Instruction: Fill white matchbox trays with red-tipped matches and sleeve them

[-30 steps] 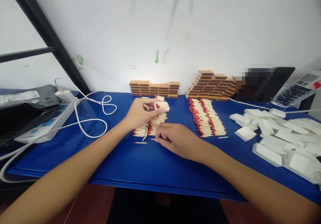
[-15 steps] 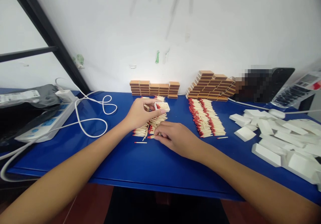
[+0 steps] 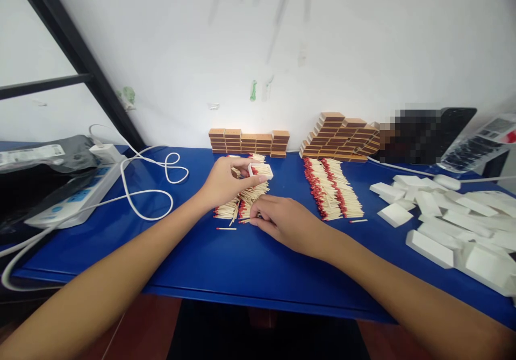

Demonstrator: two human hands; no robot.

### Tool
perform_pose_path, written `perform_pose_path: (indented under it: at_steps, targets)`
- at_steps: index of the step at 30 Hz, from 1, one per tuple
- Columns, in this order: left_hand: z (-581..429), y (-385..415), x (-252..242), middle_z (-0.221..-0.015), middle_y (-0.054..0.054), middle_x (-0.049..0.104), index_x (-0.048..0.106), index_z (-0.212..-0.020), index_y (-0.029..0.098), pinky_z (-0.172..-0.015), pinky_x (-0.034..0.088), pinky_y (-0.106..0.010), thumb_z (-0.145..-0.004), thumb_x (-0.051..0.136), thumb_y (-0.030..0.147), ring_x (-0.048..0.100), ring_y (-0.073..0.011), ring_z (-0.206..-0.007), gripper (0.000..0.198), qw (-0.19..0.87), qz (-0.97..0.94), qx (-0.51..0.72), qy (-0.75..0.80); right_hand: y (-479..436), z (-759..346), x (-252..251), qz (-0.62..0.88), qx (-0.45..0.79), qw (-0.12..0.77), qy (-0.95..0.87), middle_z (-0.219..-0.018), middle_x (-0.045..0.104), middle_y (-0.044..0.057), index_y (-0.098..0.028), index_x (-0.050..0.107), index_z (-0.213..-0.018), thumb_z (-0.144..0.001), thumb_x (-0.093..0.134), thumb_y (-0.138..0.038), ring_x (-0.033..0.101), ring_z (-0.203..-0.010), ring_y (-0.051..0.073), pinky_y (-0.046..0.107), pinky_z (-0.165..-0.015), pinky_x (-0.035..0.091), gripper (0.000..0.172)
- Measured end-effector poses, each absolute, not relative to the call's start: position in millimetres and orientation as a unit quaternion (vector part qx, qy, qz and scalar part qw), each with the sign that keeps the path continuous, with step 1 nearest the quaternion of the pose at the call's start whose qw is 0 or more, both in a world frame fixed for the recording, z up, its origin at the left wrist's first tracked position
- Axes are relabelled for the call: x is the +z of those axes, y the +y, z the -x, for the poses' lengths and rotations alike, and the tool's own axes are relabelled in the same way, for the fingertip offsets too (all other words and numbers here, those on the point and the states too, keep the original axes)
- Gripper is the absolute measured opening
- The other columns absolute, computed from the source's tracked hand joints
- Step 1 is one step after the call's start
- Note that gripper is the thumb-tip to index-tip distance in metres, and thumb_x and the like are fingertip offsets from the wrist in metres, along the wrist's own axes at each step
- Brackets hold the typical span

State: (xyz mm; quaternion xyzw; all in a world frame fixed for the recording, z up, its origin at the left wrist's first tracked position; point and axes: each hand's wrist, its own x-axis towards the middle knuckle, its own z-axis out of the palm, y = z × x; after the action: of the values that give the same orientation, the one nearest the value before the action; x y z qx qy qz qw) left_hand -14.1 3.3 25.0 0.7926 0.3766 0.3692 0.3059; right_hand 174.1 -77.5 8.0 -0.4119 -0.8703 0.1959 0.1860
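My left hand [image 3: 229,182] grips a small white matchbox tray [image 3: 262,172] between thumb and fingers, tilted above the left pile of matches [image 3: 253,192]. Red match heads show inside the tray. Lower down, my right hand [image 3: 282,217] is pinched at the near right edge of that pile, with match ends at its fingertips; how many it holds is hidden. A single match [image 3: 226,228] lies on the blue table just in front of the pile.
Stacked brown matchboxes [image 3: 258,144] line the wall, with a taller stack [image 3: 338,137] to their right. Two rows of matches [image 3: 332,189] lie before it. White empty trays [image 3: 447,215] heap at right. A power strip [image 3: 80,199] and white cable [image 3: 151,192] occupy the left.
My right hand has shifted very slightly to the right at the pile's edge. My left hand and the tray stay in place.
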Motion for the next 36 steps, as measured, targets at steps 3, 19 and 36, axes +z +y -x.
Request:
perform_pose_path:
  at_steps: [3, 19, 36]
  targets:
    - [14, 4, 24, -0.071, -0.002, 0.069, 0.084, -0.106, 0.020, -0.052, 0.034, -0.024, -0.083, 0.082, 0.047, 0.048, -0.0104, -0.058, 0.035, 0.303, -0.792, 0.371, 0.378, -77, -175, 9, 0.410, 0.194, 0.184, -0.872, -0.089, 0.065, 0.001, -0.020, 0.063, -0.091, -0.099, 0.061, -0.013, 0.055, -0.078, 0.015, 0.028, -0.071, 0.038, 0.011]
    - [15, 4, 22, -0.078, -0.003, 0.072, 0.084, -0.107, 0.020, -0.055, 0.035, -0.024, -0.083, 0.083, 0.047, 0.049, -0.0110, -0.061, 0.036, 0.239, -0.816, 0.367, 0.377, -64, -205, 25, 0.422, 0.130, 0.275, -0.854, -0.095, 0.063, 0.003, -0.022, 0.058, -0.098, -0.105, 0.054, -0.026, 0.054, -0.077, 0.016, 0.029, -0.069, 0.037, 0.009]
    - [8, -8, 24, -0.063, 0.004, 0.054, 0.083, -0.115, 0.018, -0.053, 0.029, -0.023, -0.075, 0.090, 0.048, 0.033, -0.0079, -0.056, 0.050, 0.353, -0.822, 0.324, 0.308, -54, -211, 27, 0.495, 0.073, 0.330, -0.800, -0.081, 0.061, 0.001, -0.021, 0.063, -0.098, -0.101, 0.060, -0.028, 0.052, -0.069, 0.016, 0.029, -0.063, 0.034, 0.009]
